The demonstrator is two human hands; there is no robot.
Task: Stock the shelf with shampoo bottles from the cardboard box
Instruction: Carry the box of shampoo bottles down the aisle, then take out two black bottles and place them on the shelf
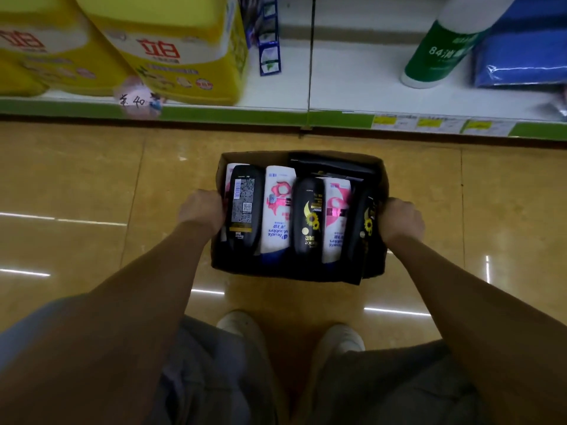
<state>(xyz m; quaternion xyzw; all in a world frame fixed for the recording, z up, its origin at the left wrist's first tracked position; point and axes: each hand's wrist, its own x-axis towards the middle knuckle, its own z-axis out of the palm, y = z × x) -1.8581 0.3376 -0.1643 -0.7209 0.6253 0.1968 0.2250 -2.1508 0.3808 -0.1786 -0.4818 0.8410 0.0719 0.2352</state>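
Shampoo bottles (274,210) lie packed side by side in the cardboard box (299,268), between the two hands; black ones alternate with white-and-pink ones, labels up. Box sits on or just above the tiled floor (92,185), cannot tell which, just ahead of the person's shoes.

Left hand (202,210) grips the box's left wall, fingers curled over the rim beside a black bottle (244,207). Right hand (400,223) grips the right wall the same way, knuckles up, fingertips hidden inside.

Shelf (352,84), beyond both hands, has bare white board past the right hand, between a hanging blue card strip (268,53) and a green-and-white bottle (441,50). Yellow packs (184,50) stand past the left hand.

Handling, as judged: loaded box likely heavy, its thin walls liable to bow, so gripping both sides suits it. Bottles look rigid, glossy plastic, probably slick; best taken one at a time round the middle of the body, not by the cap. Nothing shelved yet.
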